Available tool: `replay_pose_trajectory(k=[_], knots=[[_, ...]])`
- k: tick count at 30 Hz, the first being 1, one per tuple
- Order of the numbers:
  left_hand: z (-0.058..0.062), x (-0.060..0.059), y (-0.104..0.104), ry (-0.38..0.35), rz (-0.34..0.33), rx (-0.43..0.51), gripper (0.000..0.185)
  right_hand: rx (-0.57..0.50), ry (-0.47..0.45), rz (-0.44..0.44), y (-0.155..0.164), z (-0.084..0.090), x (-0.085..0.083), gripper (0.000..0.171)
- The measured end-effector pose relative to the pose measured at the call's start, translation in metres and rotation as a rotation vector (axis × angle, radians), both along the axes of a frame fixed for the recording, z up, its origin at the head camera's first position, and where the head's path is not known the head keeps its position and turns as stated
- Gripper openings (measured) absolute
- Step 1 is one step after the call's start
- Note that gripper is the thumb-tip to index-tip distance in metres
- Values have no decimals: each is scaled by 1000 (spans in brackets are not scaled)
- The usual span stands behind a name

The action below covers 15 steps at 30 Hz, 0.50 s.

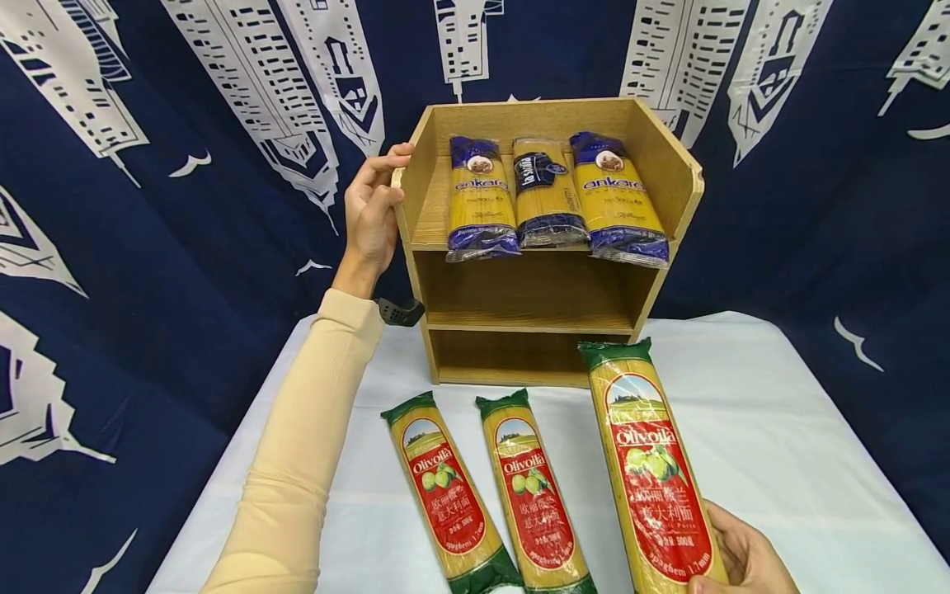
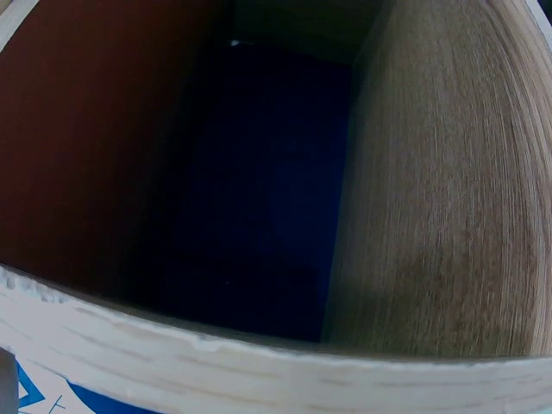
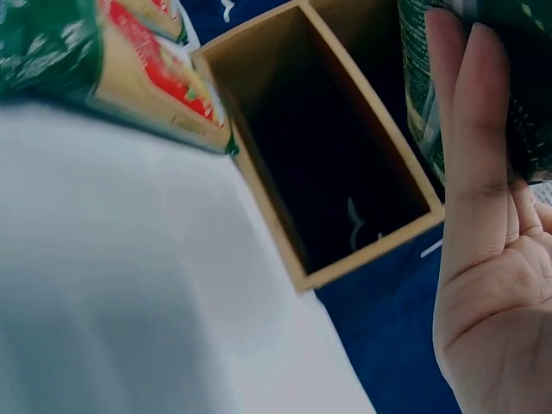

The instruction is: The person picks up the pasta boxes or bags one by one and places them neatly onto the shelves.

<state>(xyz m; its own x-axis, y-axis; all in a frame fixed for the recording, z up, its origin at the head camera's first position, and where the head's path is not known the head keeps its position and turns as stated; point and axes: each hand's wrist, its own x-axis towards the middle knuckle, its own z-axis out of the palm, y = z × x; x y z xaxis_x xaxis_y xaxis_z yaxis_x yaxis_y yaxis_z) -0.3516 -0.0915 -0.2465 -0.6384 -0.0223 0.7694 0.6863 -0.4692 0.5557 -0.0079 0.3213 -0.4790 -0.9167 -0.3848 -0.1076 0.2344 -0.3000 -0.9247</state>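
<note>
A wooden shelf unit (image 1: 671,177) stands at the back of the table, with three blue spaghetti packs (image 1: 547,198) lying on its top tier. My left hand (image 1: 386,177) grips the top of its left side wall; the left wrist view shows only that wood wall (image 2: 448,198) close up. My right hand (image 1: 735,553) holds the near end of a green and red Olivoila spaghetti pack (image 1: 653,470), which points toward the shelf's lower openings. In the right wrist view the right hand (image 3: 483,259) has its fingers along the held pack (image 3: 416,86), beside the empty shelf opening (image 3: 371,256).
Two more Olivoila packs (image 1: 445,495) (image 1: 534,499) lie side by side on the white tablecloth (image 1: 779,429), left of the held one. The two lower shelf compartments (image 1: 527,293) hold nothing. A blue curtain with white building prints (image 1: 148,206) hangs behind.
</note>
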Motion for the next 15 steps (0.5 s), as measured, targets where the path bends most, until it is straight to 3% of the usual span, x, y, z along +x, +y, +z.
replay_pose_trajectory(k=[3, 6, 10, 15], knots=[[0, -1, 0, 1, -2, 1, 33, 86, 71, -82, -14, 12, -5, 50], [-1, -1, 0, 1, -2, 3, 32, 152, 211, -108, -24, 24, -13, 50], [-2, -2, 0, -1, -6, 0, 32, 96, 311, -77, -32, 36, -23, 53], [-1, -2, 0, 3, -2, -9, 32, 42, 336, -95, -39, 44, -37, 55]])
